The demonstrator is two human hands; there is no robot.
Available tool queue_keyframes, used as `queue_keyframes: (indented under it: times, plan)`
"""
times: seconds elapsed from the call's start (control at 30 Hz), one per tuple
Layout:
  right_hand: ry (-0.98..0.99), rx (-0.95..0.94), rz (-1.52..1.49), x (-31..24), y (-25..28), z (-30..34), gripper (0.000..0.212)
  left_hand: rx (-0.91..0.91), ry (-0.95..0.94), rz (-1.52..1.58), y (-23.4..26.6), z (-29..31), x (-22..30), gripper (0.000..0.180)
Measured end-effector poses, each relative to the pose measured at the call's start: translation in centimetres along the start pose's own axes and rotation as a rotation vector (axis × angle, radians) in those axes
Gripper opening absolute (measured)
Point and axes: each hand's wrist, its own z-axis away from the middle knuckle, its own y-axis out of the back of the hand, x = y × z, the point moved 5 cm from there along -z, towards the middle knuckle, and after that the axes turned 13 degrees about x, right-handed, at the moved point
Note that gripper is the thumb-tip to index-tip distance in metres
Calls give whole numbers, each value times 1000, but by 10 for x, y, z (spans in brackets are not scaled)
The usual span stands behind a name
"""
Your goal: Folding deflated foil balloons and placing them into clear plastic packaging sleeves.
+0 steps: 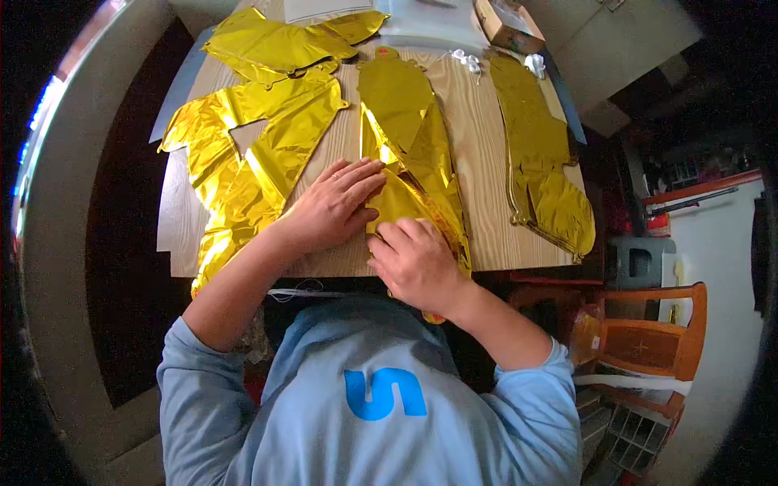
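Observation:
A flat gold foil balloon (397, 93) lies lengthwise on the table in front of me, its near part folded and creased and its lower end reaching over the near edge. My left hand (334, 204) rests across its left side, fingers stretched out and pressing on the foil. Lower and to the right, my right hand (421, 257) has its fingers curled and closed on the foil near the table's edge. The fingertips are partly hidden. Left of them, a crinkled gold foil balloon (267, 162) spreads over the table.
More gold foil lies at the far left (284, 44), and a stack of flat gold foil balloons (539, 154) at the right. Small white pieces (466, 60) and an open cardboard box (509, 28) are at the back. A wooden chair (648, 344) stands at the right beyond the wooden table (478, 194).

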Motion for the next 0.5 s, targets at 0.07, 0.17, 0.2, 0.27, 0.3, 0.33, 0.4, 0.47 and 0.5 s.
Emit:
queue_keyframes:
  times: [0.07,0.17,0.2,0.27,0.3,0.33,0.4,0.47,0.5]
  plan:
    - [4,11,27,-2,-1,8,35,11,2,13,2,-1,1,55]
    - [21,84,71,-9,-1,11,36,48,-9,-26,5,1,-5,54]
    - [2,54,52,-8,0,10,37,43,-4,-29,5,0,-4,54]
    - [-38,-6,12,-6,3,7,39,33,7,-35,4,-1,-2,54]
    - [-32,15,17,-5,4,2,40,23,12,-44,5,-2,-2,54]
    - [-26,37,23,-5,4,-2,41,14,18,-52,6,-2,-1,54]
    - [-25,51,37,-4,3,-6,42,10,14,-68,7,-4,-2,54]
    - [-38,38,53,-3,0,-6,43,18,-7,-83,6,-6,-4,55]
    - [-42,44,51,-3,0,-5,43,22,-6,-87,5,-7,-5,55]
